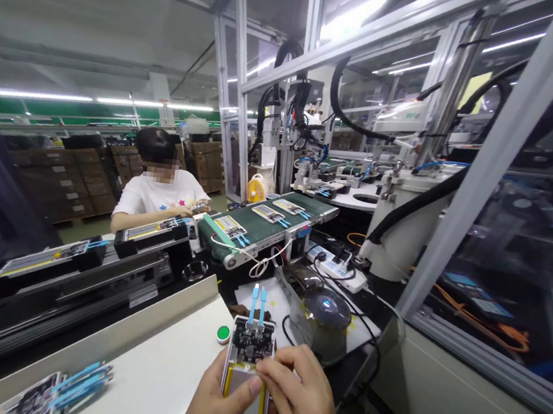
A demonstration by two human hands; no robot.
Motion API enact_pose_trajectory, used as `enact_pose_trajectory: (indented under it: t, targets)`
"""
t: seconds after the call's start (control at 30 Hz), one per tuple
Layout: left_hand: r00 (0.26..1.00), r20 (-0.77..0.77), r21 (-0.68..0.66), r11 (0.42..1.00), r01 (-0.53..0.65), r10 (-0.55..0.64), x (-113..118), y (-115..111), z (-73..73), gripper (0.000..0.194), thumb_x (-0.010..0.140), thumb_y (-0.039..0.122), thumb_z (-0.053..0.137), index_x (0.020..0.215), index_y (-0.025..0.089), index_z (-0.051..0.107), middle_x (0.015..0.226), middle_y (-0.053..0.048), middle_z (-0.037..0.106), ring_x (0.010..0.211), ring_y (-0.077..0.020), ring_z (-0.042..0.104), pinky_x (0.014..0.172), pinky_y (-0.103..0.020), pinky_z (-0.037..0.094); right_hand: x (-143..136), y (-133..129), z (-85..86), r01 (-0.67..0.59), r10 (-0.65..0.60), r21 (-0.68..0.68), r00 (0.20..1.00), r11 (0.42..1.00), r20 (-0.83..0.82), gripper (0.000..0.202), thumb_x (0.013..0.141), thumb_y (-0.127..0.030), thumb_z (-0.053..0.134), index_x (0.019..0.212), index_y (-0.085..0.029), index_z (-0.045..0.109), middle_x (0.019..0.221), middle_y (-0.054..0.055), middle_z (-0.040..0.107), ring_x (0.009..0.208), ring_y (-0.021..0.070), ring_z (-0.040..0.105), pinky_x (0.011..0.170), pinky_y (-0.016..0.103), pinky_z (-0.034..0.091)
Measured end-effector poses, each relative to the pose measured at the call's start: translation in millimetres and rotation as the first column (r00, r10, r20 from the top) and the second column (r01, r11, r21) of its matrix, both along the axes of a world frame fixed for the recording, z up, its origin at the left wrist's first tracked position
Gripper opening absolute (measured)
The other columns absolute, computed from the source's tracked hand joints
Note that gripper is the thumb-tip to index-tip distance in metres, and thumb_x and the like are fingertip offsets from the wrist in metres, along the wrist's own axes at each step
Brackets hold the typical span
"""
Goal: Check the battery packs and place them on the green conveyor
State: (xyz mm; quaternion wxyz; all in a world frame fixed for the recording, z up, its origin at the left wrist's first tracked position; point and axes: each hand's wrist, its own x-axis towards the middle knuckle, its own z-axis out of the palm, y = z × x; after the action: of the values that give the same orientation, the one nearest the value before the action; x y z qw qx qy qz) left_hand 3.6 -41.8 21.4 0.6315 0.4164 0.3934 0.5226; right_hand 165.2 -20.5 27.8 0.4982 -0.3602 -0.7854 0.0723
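Observation:
My left hand (214,397) is closed around a battery pack (242,391), its thumb lying across the pale cell with yellow edges. A dark circuit board (253,340) makes up the pack's upper end, and two blue cables (258,305) stick up from it. At the board's lower right corner, my right hand (307,392) has its thumb and fingertips pinched together, touching the pack. Whatever lies between those fingertips is hidden. More packs with blue cables (83,386) are at the lower left on a white work surface (151,359).
A green conveyor belt (254,224) carries several similar packs ahead. A co-worker (161,186) sits at the left, beyond a black rail (143,264) bearing packs. A green button (223,333), a power strip (337,268) and a metal-framed machine enclosure (452,255) are nearby.

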Motion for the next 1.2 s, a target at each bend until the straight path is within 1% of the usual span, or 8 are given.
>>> enact_pose_trajectory:
  t: [0.13,0.23,0.33,0.53,0.77,1.0,1.13,1.2]
  targets:
    - [0.995,0.096,-0.103,0.994,0.037,-0.027,3,-1,3.9,0.043,0.078,0.044,0.071,0.106,0.016,0.052,0.078,-0.007,0.074,0.063,-0.0225,0.070,0.060,-0.032,0.053,0,1,-1.6,-0.110,0.096,-0.170,0.991,0.979,-0.089,0.013,0.086,-0.024,0.060,0.089,-0.029,0.072,0.077,0.003,0.058,0.073,0.0172,0.059,0.061,0.029,0.054]
    - [0.993,0.115,-0.167,0.986,0.013,0.007,4,-4,7.6,0.042,0.079,0.040,0.071,0.106,0.016,0.050,0.077,-0.006,0.073,0.063,-0.0213,0.070,0.061,-0.031,0.053,-7,1,-7.7,-0.322,0.148,-0.460,0.915,0.828,-0.374,0.013,0.085,-0.034,0.061,0.083,-0.027,0.072,0.081,0.002,0.050,0.070,0.0147,0.058,0.049,0.023,0.054]
    - [0.995,0.101,-0.147,0.989,-0.011,0.026,4,-5,8.8,0.043,0.079,0.040,0.071,0.108,0.016,0.050,0.081,-0.006,0.072,0.066,-0.0208,0.069,0.064,-0.032,0.053,-14,-1,-12.9,-0.429,0.085,-0.569,0.843,0.702,-0.530,0.018,0.083,-0.041,0.062,0.082,-0.024,0.070,0.082,0.002,0.045,0.069,0.0139,0.053,0.039,0.018,0.047]
    - [0.993,-0.115,0.010,0.999,-0.039,0.040,-3,-5,2.4,0.047,0.073,0.036,0.076,0.108,0.014,0.054,0.087,-0.006,0.071,0.075,-0.0201,0.065,0.070,-0.030,0.054,-13,-4,-8.7,-0.367,0.109,-0.573,0.895,0.733,-0.433,0.019,0.087,-0.039,0.058,0.084,-0.024,0.068,0.083,0.002,0.046,0.077,0.0151,0.052,0.050,0.019,0.049]
    - [0.986,-0.161,0.039,0.999,-0.032,0.038,-2,-6,1.7,0.044,0.079,0.033,0.071,0.114,0.015,0.051,0.095,-0.008,0.070,0.082,-0.0201,0.064,0.073,-0.029,0.053,-9,-4,3.7,-0.224,0.109,-0.527,0.965,0.820,-0.240,0.018,0.089,-0.038,0.055,0.084,-0.025,0.066,0.080,0.001,0.048,0.080,0.0157,0.053,0.072,0.026,0.049]
    - [0.959,-0.269,0.085,0.994,-0.069,0.089,-1,-7,6.5,0.038,0.083,0.028,0.066,0.116,0.016,0.052,0.097,-0.006,0.068,0.085,-0.0201,0.062,0.080,-0.030,0.052,-12,-7,7.3,-0.094,0.074,-0.406,0.995,0.909,-0.066,0.012,0.089,-0.026,0.054,0.081,-0.024,0.063,0.077,0.001,0.051,0.078,0.0169,0.052,0.071,0.030,0.043]
    - [0.960,-0.264,0.097,0.993,-0.072,0.096,1,-9,11.9,0.039,0.082,0.027,0.065,0.116,0.016,0.052,0.100,-0.007,0.069,0.087,-0.0212,0.063,0.081,-0.030,0.051,-18,-7,0.2,-0.046,-0.041,-0.387,0.976,0.921,-0.215,0.004,0.080,-0.021,0.062,0.079,-0.024,0.061,0.095,0.004,0.053,0.096,0.0211,0.053,0.083,0.033,0.043]
    - [0.955,-0.276,0.104,0.991,-0.082,0.108,2,-9,12.5,0.040,0.080,0.027,0.066,0.116,0.016,0.053,0.103,-0.009,0.068,0.088,-0.0230,0.063,0.082,-0.032,0.051,-23,-7,-2.0,-0.191,-0.049,-0.462,0.887,0.866,-0.459,0.013,0.075,-0.021,0.066,0.081,-0.024,0.054,0.109,0.004,0.053,0.103,0.0223,0.053,0.087,0.034,0.043]
